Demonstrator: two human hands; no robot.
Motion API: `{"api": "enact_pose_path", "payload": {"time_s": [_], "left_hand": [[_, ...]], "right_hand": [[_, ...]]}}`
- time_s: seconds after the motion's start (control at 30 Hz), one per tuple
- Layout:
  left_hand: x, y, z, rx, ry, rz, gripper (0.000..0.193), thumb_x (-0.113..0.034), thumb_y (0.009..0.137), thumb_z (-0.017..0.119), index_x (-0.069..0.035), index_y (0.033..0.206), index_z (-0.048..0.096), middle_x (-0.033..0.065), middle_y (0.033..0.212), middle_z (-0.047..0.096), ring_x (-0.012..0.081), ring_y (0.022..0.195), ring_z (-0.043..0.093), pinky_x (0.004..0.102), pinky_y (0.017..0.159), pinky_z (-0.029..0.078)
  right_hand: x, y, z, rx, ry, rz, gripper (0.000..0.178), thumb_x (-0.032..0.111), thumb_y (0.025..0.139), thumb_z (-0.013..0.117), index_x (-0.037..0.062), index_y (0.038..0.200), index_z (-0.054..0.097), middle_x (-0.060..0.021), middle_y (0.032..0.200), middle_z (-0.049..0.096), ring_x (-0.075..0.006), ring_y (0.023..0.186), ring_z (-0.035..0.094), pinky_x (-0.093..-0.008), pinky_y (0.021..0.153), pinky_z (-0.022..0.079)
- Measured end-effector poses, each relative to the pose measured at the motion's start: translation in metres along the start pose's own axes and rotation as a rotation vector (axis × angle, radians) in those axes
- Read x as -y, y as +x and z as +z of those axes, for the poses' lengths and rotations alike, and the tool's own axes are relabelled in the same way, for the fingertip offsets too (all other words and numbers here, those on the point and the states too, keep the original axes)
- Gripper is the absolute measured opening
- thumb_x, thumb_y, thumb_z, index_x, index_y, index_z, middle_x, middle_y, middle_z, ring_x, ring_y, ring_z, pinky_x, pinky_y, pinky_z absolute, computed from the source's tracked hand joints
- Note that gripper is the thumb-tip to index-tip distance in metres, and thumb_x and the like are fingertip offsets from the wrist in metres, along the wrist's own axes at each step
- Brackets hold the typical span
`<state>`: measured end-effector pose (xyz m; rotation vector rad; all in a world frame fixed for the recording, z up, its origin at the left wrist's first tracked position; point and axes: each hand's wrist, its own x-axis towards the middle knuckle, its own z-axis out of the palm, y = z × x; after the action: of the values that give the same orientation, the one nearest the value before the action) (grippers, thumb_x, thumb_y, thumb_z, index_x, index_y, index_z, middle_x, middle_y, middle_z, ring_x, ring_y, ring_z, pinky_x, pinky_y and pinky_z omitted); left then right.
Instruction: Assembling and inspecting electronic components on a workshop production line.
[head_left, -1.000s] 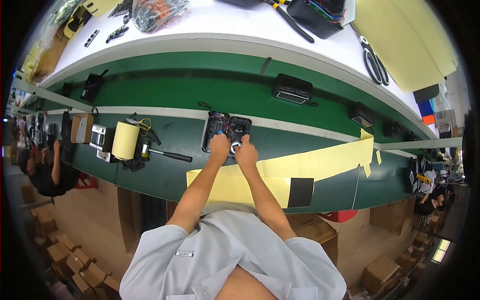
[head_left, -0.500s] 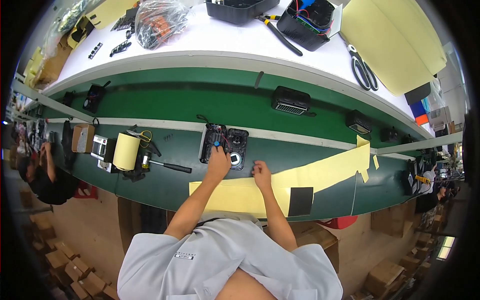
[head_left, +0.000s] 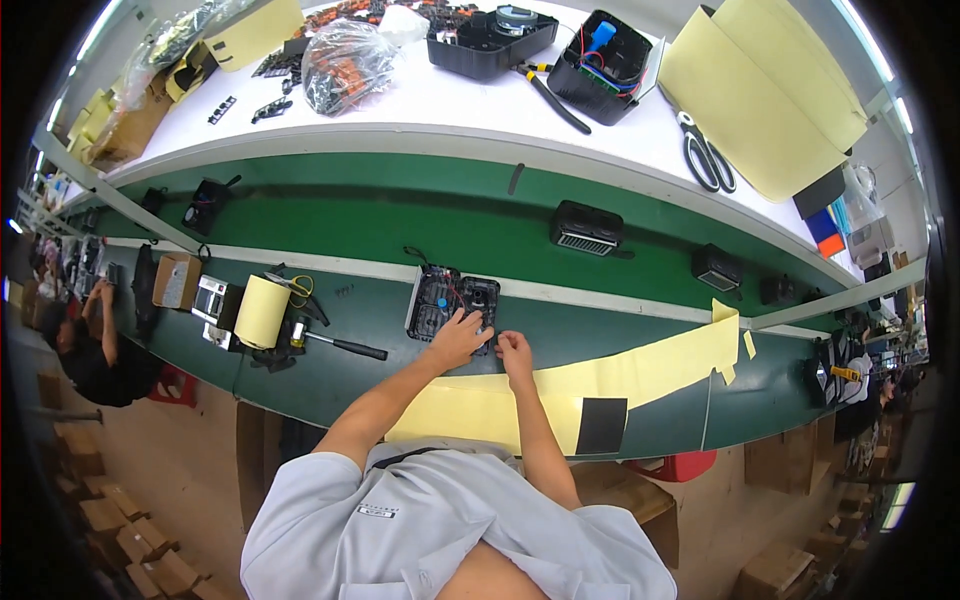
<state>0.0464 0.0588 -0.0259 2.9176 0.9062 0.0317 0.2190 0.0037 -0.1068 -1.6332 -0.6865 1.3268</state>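
Observation:
A black plastic casing lies opened in two halves on the dark green bench. Its left half (head_left: 430, 308) holds wiring and a small blue part (head_left: 442, 302); a red wire runs toward the right half (head_left: 483, 292). My left hand (head_left: 460, 338) rests over the lower part of the right half, fingers spread and covering the round piece there. Beside that half's lower right corner is my right hand (head_left: 514, 356), its fingers curled together. Whatever the right fingertips may hold is too small to make out.
To the left lie a hammer-like tool (head_left: 345, 346), a yellow roll (head_left: 263, 312) and a cardboard box (head_left: 177, 280). Yellow sheeting (head_left: 650, 370) with a black square (head_left: 602, 426) spans the near right. Black units (head_left: 587, 229) stand on the green strip; scissors (head_left: 706, 155) lie on the white shelf.
My left hand has moved right, from the casing's left half onto its right half, and its fingers have spread. My right hand has come slightly closer to the casing. The view has shifted a little.

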Motion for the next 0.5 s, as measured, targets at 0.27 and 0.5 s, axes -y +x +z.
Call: {"api": "enact_pose_path", "payload": {"time_s": [0.27, 0.5], "left_hand": [[-0.001, -0.012, -0.035, -0.369, -0.709, -0.229, 0.082, -0.032, 0.057, 0.089, -0.007, 0.127, 0.053, 0.0143, 0.129, 0.056, 0.0352, 0.124, 0.05, 0.0512, 0.106, 0.034], [0.06, -0.066, 0.004, -0.593, -0.613, -1.045, 0.078, -0.026, 0.084, 0.071, -0.008, 0.147, 0.029, 0.0272, 0.124, 0.057, 0.0438, 0.124, 0.052, 0.0525, 0.1, 0.045]], "right_hand": [[0.054, 0.009, 0.026, 0.557, 0.88, 0.399, 0.057, 0.057, 0.099, 0.047, 0.0093, 0.128, 0.058, -0.0111, 0.121, 0.067, -0.026, 0.112, 0.065, -0.0439, 0.096, 0.053], [0.081, 0.008, 0.034, 0.433, 0.893, 0.367, 0.04, 0.038, 0.093, 0.063, 0.0086, 0.12, 0.062, -0.0097, 0.108, 0.07, -0.0265, 0.093, 0.069, -0.0439, 0.084, 0.057]]}}
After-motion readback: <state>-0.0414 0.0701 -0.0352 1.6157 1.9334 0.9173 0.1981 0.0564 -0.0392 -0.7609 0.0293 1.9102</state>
